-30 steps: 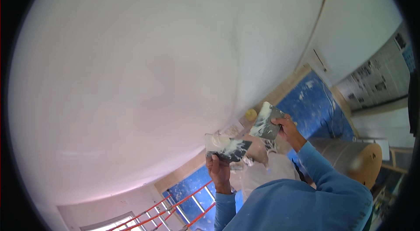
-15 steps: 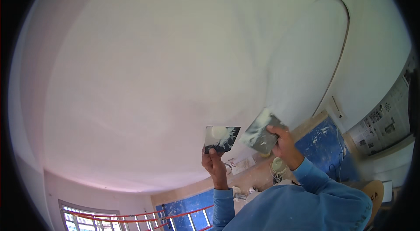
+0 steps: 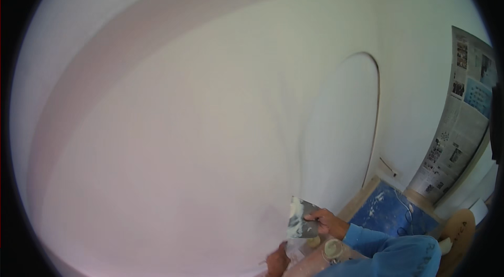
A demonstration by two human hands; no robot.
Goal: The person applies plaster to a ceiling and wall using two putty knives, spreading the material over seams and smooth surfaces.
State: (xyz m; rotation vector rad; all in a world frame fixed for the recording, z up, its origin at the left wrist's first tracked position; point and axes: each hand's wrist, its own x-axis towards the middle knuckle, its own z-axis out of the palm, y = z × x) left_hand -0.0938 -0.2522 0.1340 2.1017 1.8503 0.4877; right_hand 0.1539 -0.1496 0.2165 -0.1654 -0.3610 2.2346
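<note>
My right hand (image 3: pixel 324 220) grips a wide putty scraper (image 3: pixel 303 224) by its near side. White filler is smeared over its dark grey blade, which stands close to the pale wall (image 3: pixel 210 146). Lower down, my left hand (image 3: pixel 278 261) is closed and somewhat blurred near the bottom edge of the picture. The second putty scraper it held a moment ago hardly shows there; only a thin edge sticks out beside the fingers. Below my right forearm is a bucket (image 3: pixel 333 249) with pale stuff inside.
A narrow arched panel with a dark edge (image 3: pixel 377 98) stands on the wall at right. Newspaper sheets (image 3: pixel 446 135) cover a surface at far right. Blue sheeting (image 3: pixel 383 206) with white splashes and a cable lies on the floor. A tan cap brim (image 3: pixel 458 237) shows at lower right.
The view has swung, showing more of the upper wall and newspaper. Both hands appear lower; my left hand's scraper has turned mostly out of sight. The red-railed ladder and window have left the picture.
</note>
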